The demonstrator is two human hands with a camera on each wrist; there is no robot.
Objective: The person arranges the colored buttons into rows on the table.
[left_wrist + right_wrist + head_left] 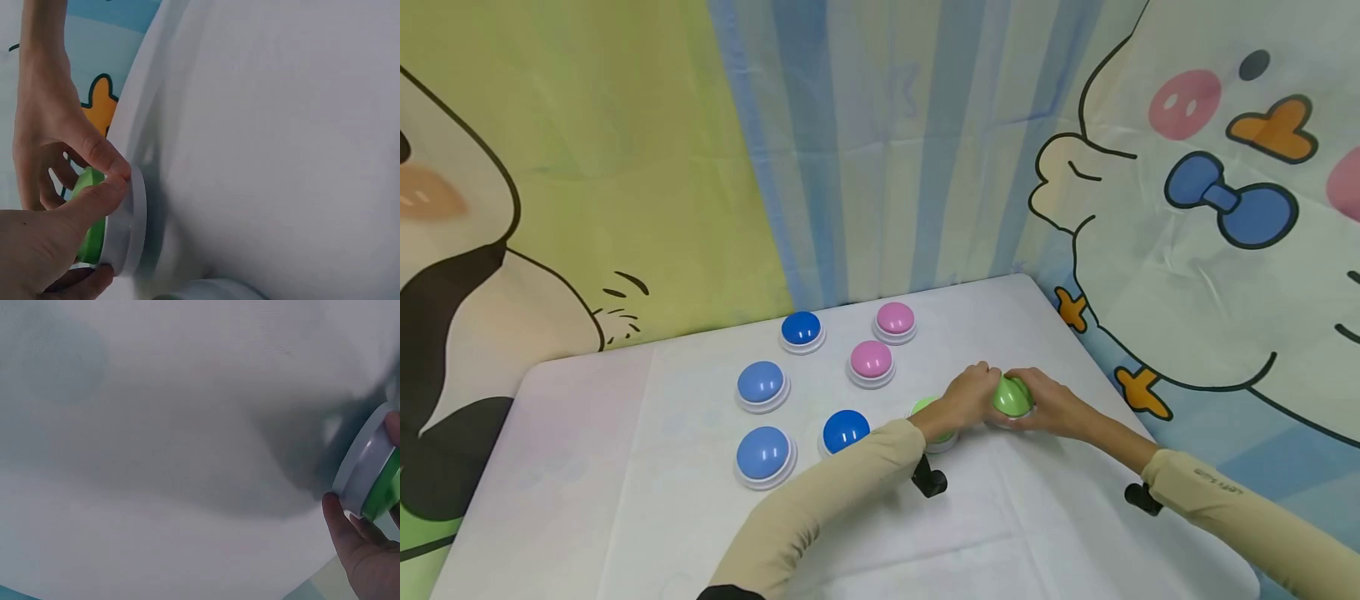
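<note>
As the left hand (967, 400) gripped it, a green button (1013, 397) lay at that hand's three o'clock. The right hand (1051, 407) held it at nine.

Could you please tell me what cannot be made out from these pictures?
Head view: left hand and right hand cover the sides of the held green button.
Head view: left wrist hides part of the second green button.
Head view: left sleeve hides part of the nearer dark blue button.
Right wrist view: the right edge crops the held green button.
Left wrist view: the bottom edge cuts off a pale rounded object.
</note>
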